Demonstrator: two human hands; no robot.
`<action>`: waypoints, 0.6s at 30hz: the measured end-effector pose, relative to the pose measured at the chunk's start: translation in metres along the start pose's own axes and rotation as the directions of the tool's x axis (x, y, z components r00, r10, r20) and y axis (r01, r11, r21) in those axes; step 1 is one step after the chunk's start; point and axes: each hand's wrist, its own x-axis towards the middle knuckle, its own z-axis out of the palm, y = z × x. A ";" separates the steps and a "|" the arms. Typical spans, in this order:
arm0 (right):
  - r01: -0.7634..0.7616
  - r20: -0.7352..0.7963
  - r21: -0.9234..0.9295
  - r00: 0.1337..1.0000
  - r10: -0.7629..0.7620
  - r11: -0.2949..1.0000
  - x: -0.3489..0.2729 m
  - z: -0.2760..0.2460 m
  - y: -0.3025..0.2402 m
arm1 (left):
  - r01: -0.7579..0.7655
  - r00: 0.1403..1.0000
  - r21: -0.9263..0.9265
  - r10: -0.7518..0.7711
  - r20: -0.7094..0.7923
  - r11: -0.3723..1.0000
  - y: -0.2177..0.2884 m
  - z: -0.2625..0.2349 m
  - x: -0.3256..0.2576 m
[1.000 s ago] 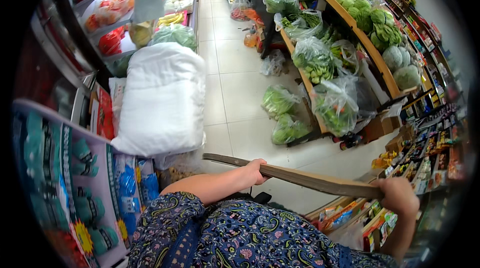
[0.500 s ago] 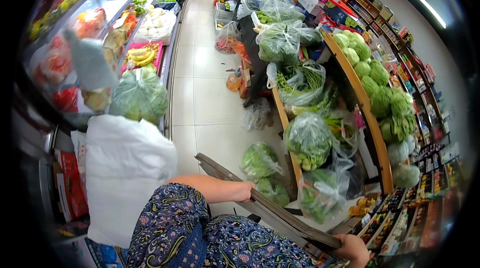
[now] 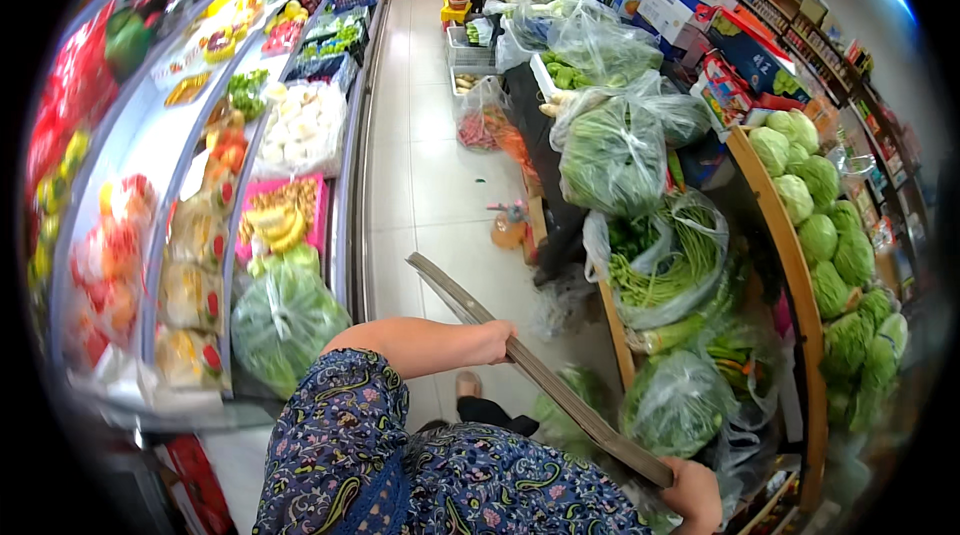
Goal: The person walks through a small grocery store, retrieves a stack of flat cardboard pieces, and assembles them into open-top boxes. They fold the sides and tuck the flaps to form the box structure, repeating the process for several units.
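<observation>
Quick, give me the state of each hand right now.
Left hand: closed around the middle of the flattened cardboard sheet.
Right hand: closed on the sheet's near end, by the bagged greens.

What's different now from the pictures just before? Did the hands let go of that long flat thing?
No. The view swung from the white sack toward the aisle, so green cabbages and bagged greens now show at right. The long flat board went from nearly level to slanting. Left hand and right hand grip it as before.
</observation>
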 end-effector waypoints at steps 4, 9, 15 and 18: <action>0.095 -0.001 0.021 0.995 -0.095 0.995 0.104 -0.053 -0.086 | 0.022 1.000 -0.063 -0.021 0.007 0.998 0.142 -0.025 0.023; 0.121 0.044 0.001 0.992 -0.121 0.993 0.210 -0.112 -0.195 | 0.024 1.000 0.012 -0.024 0.019 1.000 0.310 -0.027 0.057; 0.068 0.140 0.086 0.987 -0.079 0.994 0.328 -0.168 -0.345 | -0.011 1.000 0.014 0.011 0.012 1.000 0.490 -0.033 0.118; 0.079 0.110 0.000 0.991 -0.078 0.997 0.388 -0.202 -0.416 | 0.088 0.996 -0.001 -0.088 0.022 0.996 0.585 -0.027 0.133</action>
